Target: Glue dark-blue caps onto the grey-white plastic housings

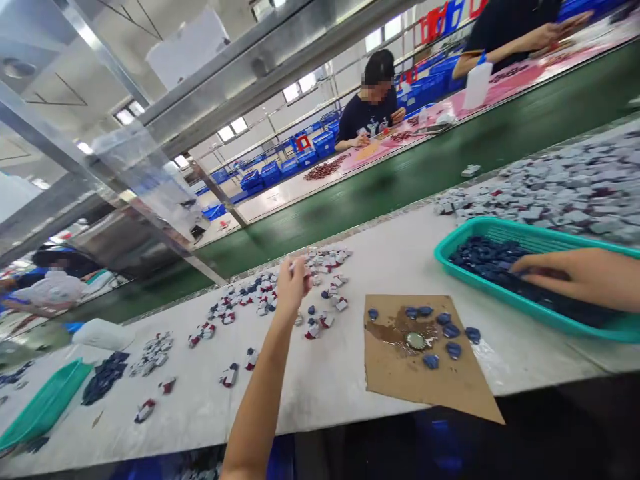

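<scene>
My left hand [293, 285] is stretched out over the white bench, fingers curled round a small pale piece above a scatter of small red, white and blue parts [260, 300]. My right hand [545, 272] reaches into a teal basket [505, 230] of dark blue parts [483, 257], fingers closed among them; what they hold is hidden. Between the hands lies a brown cardboard sheet [425, 380] with several blue parts [450, 330] and a small round tin [415, 341] on a wet stain.
A large heap of grey-white parts [565, 190] lies at the far right. A green conveyor belt [400, 183] runs behind the bench. People work at the pink bench beyond [373, 107] and at the left [55, 287]. Another teal basket [43, 407] sits at the left.
</scene>
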### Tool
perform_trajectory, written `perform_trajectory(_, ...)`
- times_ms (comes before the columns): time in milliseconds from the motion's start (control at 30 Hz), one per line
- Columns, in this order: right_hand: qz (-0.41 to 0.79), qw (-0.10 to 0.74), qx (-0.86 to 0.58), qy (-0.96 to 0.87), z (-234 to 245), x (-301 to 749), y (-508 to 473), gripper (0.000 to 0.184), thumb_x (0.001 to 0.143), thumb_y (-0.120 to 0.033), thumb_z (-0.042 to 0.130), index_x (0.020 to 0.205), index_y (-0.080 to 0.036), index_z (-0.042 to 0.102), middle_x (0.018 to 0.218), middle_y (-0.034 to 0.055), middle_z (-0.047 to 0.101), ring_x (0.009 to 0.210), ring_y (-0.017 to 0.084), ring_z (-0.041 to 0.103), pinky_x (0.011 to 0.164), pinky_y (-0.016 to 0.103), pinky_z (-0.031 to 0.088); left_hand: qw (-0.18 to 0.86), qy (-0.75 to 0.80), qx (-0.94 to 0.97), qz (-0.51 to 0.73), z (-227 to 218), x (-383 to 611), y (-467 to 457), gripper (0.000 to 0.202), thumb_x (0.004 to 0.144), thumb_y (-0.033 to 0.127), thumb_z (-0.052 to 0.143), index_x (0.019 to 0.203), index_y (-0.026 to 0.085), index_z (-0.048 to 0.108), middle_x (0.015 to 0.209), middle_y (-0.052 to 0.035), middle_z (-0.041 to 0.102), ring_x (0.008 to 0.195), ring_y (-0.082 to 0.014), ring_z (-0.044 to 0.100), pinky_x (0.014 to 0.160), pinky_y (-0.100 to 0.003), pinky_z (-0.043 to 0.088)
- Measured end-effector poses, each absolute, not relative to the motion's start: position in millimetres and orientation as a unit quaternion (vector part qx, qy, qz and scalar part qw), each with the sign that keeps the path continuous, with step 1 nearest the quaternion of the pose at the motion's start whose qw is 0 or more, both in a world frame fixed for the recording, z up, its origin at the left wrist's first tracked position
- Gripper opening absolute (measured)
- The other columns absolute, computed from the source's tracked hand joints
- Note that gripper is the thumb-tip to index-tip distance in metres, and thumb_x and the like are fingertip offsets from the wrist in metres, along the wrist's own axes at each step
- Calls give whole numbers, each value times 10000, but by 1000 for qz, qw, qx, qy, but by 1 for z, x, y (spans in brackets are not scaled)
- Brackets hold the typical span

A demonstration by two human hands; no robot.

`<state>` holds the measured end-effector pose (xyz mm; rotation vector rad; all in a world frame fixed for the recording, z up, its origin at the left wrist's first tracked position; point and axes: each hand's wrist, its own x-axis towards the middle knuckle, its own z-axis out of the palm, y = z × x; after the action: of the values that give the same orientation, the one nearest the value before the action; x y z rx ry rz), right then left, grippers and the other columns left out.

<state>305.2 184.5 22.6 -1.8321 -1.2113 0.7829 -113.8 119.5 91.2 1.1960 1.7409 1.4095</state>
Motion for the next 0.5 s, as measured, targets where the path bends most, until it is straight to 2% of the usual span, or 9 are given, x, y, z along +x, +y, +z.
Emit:
perform_trajectory(100, 380, 339, -693, -510, 29, 308, 172, 359, 991, -203, 531, 722, -83, 736, 641, 29, 690, 517, 63, 585, 618, 241, 419, 338, 628, 405, 572, 72, -122, 56, 508, 755, 689, 664, 824, 209, 512, 625, 84, 501, 371, -46, 401, 349, -151, 249)
perform_trajectory(167, 387, 337, -689, -511, 29, 309, 168, 327, 1026, -215, 513, 783, -98, 698, 651, -25, 635, 535, 48, 559, 594, 194, 459, 359, 621, 376, 587, 51, -117, 25, 531, 735, 703, 683, 804, 205, 513, 633, 83, 504, 376, -40, 392, 348, -149, 267)
perform_trajectory(333, 366, 311, -698, -530, 22, 312, 169, 335, 1062, -314, 467, 868, -110, 649, 742, -18, 601, 609, 57, 570, 585, 188, 498, 362, 643, 285, 611, 2, -93, -15, 503, 758, 667, 711, 796, 194, 547, 616, 82, 505, 388, -27, 363, 357, -123, 260)
perform_trajectory(500, 314, 268, -699, -585, 16, 319, 167, 371, 1067, -350, 438, 845, -121, 626, 711, -29, 562, 592, 59, 539, 585, 195, 472, 369, 659, 280, 592, -15, -95, -18, 532, 699, 701, 742, 788, 208, 564, 577, 68, 516, 399, -68, 382, 344, -162, 296)
